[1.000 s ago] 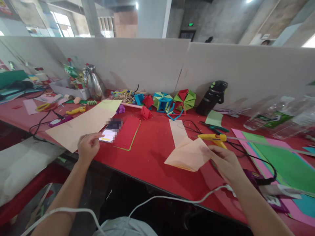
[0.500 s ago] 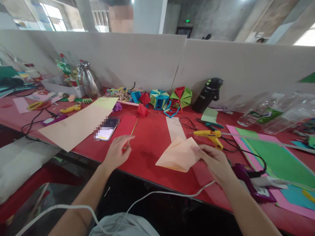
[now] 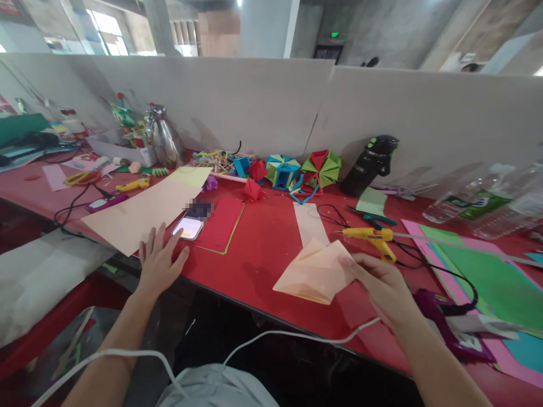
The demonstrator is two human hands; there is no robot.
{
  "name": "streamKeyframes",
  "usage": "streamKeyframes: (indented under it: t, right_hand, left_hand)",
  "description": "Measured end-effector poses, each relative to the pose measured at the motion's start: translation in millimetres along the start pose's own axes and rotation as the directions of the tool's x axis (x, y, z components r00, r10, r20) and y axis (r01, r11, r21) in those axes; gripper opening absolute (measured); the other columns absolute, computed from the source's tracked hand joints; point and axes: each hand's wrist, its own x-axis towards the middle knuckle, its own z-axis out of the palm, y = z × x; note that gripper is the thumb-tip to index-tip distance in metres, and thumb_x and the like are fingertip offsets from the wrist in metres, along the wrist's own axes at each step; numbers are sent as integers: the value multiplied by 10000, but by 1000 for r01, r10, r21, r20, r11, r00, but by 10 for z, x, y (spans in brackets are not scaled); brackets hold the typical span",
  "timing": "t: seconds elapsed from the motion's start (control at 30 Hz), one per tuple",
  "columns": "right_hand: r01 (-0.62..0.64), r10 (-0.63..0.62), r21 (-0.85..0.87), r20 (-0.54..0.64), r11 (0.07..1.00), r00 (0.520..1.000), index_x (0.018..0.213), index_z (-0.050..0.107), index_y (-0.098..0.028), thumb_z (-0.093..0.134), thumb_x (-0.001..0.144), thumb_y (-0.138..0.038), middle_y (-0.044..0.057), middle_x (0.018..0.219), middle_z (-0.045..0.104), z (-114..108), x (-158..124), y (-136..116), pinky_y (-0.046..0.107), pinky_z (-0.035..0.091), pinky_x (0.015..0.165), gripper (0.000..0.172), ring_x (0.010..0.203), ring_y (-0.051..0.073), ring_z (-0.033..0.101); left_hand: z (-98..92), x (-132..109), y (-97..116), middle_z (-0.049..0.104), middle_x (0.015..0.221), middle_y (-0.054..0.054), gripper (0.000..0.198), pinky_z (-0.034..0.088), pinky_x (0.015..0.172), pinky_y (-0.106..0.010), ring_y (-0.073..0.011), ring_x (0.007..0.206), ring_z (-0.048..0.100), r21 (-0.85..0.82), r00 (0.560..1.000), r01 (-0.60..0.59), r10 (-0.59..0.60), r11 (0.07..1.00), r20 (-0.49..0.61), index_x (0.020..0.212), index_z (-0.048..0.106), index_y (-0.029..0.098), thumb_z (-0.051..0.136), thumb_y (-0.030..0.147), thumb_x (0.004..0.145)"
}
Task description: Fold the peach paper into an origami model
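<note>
My left hand [image 3: 159, 259] lies flat with fingers spread at the table's front edge, on the corner of a large peach sheet [image 3: 139, 215]. Its thumb is just below a phone [image 3: 189, 227] with a lit screen. My right hand [image 3: 382, 285] pinches the right corner of a folded peach paper [image 3: 311, 271] resting on the red table [image 3: 263, 243]. A yellow glue gun [image 3: 371, 234] lies just behind that hand.
Red paper [image 3: 223, 223] lies beside the phone. Folded paper models [image 3: 297, 169], a black bottle [image 3: 369, 164], a metal kettle [image 3: 163, 141] and plastic bottles [image 3: 475, 200] stand along the grey partition. Green and pink sheets [image 3: 479, 271] lie at right. Scissors [image 3: 369, 217] and cables lie about.
My left hand went from the phone to the red paper, then came back left and now lies flat below the phone. My right hand has kept its hold on the folded paper.
</note>
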Motion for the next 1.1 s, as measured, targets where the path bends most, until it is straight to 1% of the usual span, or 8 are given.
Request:
streamKeyframes:
  t: [0.1, 0.6, 0.7, 0.8, 0.87, 0.97, 1.0, 1.1]
  right_hand:
    - [-5, 5, -2, -8, 1000, 1000, 744, 676, -194, 683, 820, -430, 23, 719, 629, -14, -4, -3, 274, 440, 657, 248, 690, 159, 538]
    - [17, -17, -55, 3, 998, 1000, 740, 686, -200, 671, 815, -469, 24, 699, 607, 4, -11, -36, 281, 426, 636, 280, 675, 164, 527]
    - [19, -20, -43, -4, 999, 1000, 726, 676, -194, 663, 819, -471, 22, 693, 605, 14, -2, -26, 277, 426, 643, 292, 674, 162, 527]
    - [31, -31, -41, 10, 999, 999, 720, 668, -181, 657, 824, -465, 19, 696, 607, 49, 22, -24, 262, 414, 629, 303, 669, 152, 521]
    - [45, -43, -66, 29, 997, 999, 714, 666, -174, 651, 827, -467, 12, 664, 597, 102, 50, -39, 255, 404, 612, 315, 644, 144, 513]
    - [54, -48, -125, 45, 991, 998, 710, 672, -164, 622, 842, -476, 15, 649, 608, 221, 113, -69, 253, 403, 607, 343, 636, 145, 525]
    - [56, -51, -140, 40, 989, 998, 694, 668, -160, 620, 840, -482, 15, 635, 605, 262, 138, -75, 251, 399, 596, 357, 625, 144, 523]
    - [59, -55, -133, 33, 989, 998, 682, 664, -156, 623, 829, -496, 15, 629, 605, 336, 207, -62, 248, 397, 580, 373, 611, 141, 520]
  left_hand:
    - [-13, 5, 10, 265, 1573, -100, 490, 183, 1081, -705, -419, 1436, 205, 16, 1000, 3, -4, 1000, 23, 1373, 497, 327, 504, 400, 889]
    - [-33, -4, 88, 283, 1569, -104, 552, 154, 1156, -575, -322, 1453, 213, 38, 990, 129, -131, 991, 43, 1436, 406, 229, 398, 439, 926]
    - [-104, -18, 205, 293, 1559, -130, 584, 113, 1154, -605, -338, 1455, 196, -58, 994, 104, -101, 993, 45, 1442, 375, 193, 430, 439, 915]
    - [-193, 26, 531, 390, 1507, -113, 538, 149, 1180, -530, -293, 1428, 285, -355, 996, -30, 57, 934, 66, 1384, 437, 205, 489, 429, 897]
    - [-222, 108, 859, 499, 1423, -105, 473, 322, 1128, -441, -258, 1346, 429, -674, 948, 18, 201, 738, 246, 1319, 501, 219, 509, 437, 900]
    - [-178, 309, 1416, 589, 1312, -139, 491, 447, 1017, -397, -244, 1208, 567, -872, 764, 308, 448, 379, 465, 1301, 493, 191, 536, 459, 892]
    - [-141, 394, 1593, 584, 1316, -144, 529, 461, 994, -380, -242, 1201, 569, -871, 710, 356, 508, 338, 487, 1303, 495, 187, 594, 457, 859]
    - [-1, 668, 2022, 665, 1146, -129, 575, 513, 849, -333, -241, 1036, 639, -864, 578, 338, 642, 374, 504, 1169, 602, 149, 772, 432, 698]
